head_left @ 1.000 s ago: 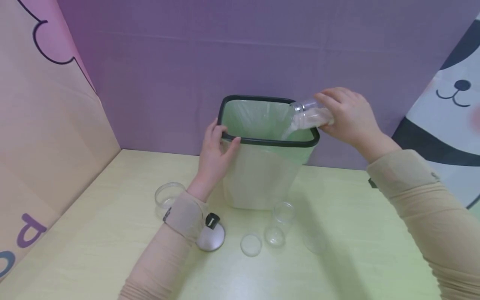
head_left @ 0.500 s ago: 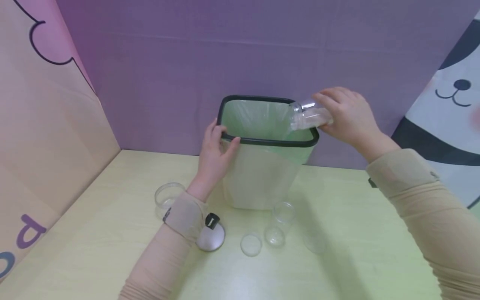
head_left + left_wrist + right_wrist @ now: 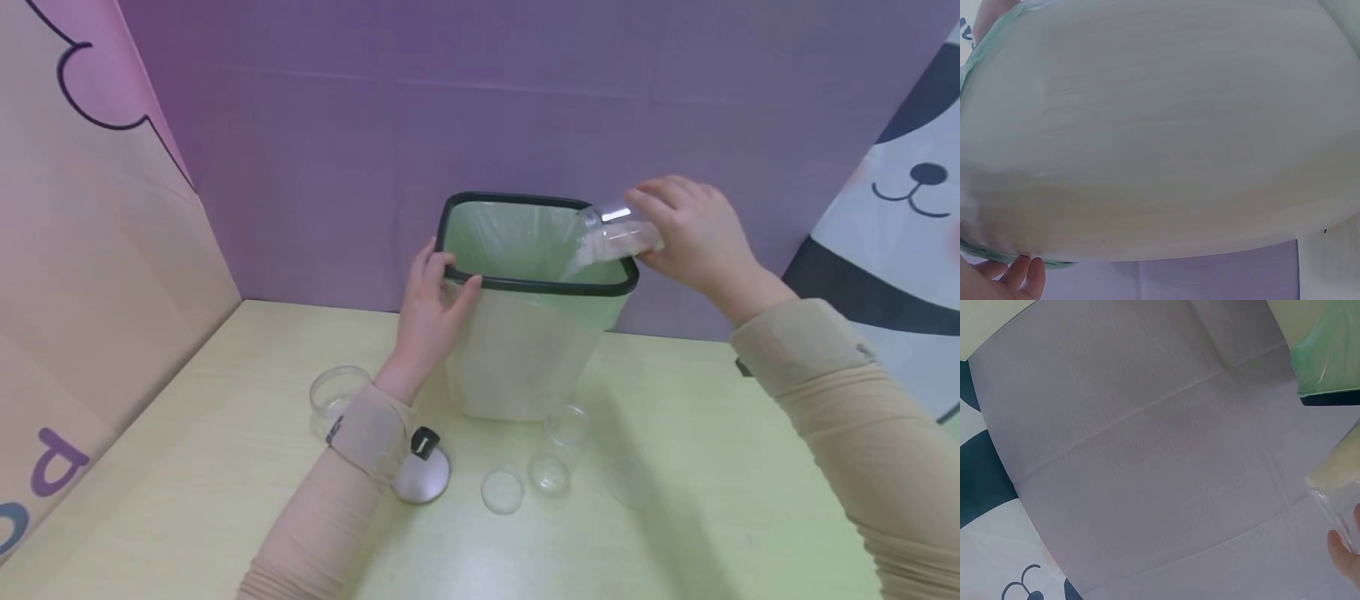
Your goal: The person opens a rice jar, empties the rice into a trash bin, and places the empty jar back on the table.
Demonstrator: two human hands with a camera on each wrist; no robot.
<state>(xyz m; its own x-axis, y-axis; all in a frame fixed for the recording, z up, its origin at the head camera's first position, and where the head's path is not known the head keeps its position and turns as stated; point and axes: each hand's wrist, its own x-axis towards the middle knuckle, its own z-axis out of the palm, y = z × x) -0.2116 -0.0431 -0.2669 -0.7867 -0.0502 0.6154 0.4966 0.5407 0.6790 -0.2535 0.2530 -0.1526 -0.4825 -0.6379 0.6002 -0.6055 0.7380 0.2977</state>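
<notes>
A white trash bin (image 3: 517,358) with a black rim and a green liner bag (image 3: 495,237) stands on the table in the head view. My left hand (image 3: 431,312) grips its near left corner, thumb in front and fingers at the side; some fingertips also show in the left wrist view. Over the bin's right rim, my right hand (image 3: 697,233) holds a clear jar (image 3: 618,232) by its base end, tipped with its mouth toward the bin. Whitish powder (image 3: 576,265) spills from the mouth into the bin. The right wrist view catches part of the jar (image 3: 1335,469).
In front of the bin lie a clear round lid (image 3: 502,490) and a clear cup-like container (image 3: 568,427). A silvery disc (image 3: 423,479) is partly behind the left wrist, with a clear round dish (image 3: 337,392) farther left. A purple backdrop (image 3: 337,167) rises behind the bin.
The powder stream thinned half a second ago and is fuller again now. The jar has shifted very slightly left. My left hand and the bin stay in place.
</notes>
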